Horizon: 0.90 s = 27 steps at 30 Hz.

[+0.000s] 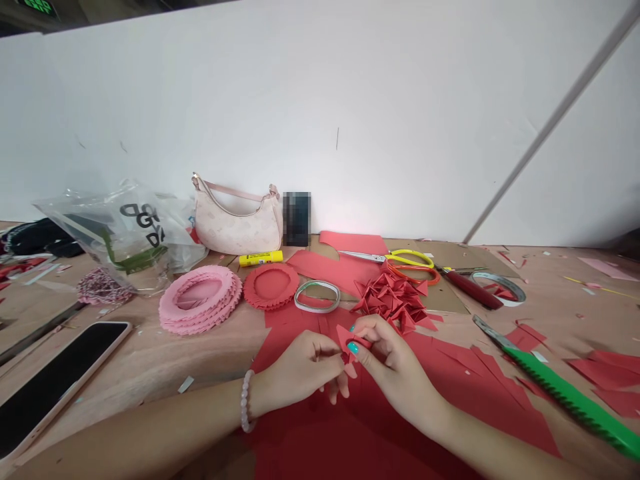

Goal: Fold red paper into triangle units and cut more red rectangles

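Observation:
A small folded piece of red paper (349, 340) is pinched between my left hand (300, 368) and my right hand (393, 360). Both hands hover over a large, ragged red paper sheet (480, 400). My right hand's teal-painted fingertips grip the piece from above, and the fingers of my left hand hold it from the other side. A beaded bracelet (246, 400) circles my left wrist. Just beyond my hands lies a heap of folded red paper units (393, 300). A red folded-paper ring (271, 285) and a stack of pink rings (199, 300) sit to the left.
Yellow-handled scissors (409, 259), a red-handled knife (470, 289), a tape roll (500, 287), and a glue stick (260, 259) lie on the table. A green ruler (565, 393) is at right, a phone (57, 380) at left, and a handbag (237, 217) and plastic bag (135, 233) behind.

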### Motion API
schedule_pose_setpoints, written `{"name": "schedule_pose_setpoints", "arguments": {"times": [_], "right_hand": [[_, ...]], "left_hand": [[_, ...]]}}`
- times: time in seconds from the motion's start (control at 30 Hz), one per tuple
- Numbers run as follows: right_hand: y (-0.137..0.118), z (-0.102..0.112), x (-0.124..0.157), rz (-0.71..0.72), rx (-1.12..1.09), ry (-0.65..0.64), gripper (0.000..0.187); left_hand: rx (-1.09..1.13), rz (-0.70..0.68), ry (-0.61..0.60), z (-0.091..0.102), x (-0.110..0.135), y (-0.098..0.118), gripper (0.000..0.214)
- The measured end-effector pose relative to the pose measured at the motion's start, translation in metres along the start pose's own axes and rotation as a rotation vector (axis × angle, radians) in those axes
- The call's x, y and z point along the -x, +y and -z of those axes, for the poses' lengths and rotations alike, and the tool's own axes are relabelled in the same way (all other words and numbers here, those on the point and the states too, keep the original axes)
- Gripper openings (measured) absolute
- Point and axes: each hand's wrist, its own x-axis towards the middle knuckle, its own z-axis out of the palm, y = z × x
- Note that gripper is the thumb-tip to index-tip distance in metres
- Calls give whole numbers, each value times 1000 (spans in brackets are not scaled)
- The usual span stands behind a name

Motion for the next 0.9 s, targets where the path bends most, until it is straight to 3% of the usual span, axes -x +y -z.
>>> {"name": "schedule_pose_setpoints", "arguments": {"times": [0.4, 0.6, 0.9], "right_hand": [[-2, -1, -1, -22, -14, -3, 4], [-5, 1, -3, -104, -194, -144, 6], [-6, 1, 0, -53, -57, -117, 9]], "left_hand": [[-74, -49, 10, -3, 0, -3, 15], [-46, -74, 34, -3, -1, -3, 17], [-14, -50, -33, -3, -2, -4, 18]]}}
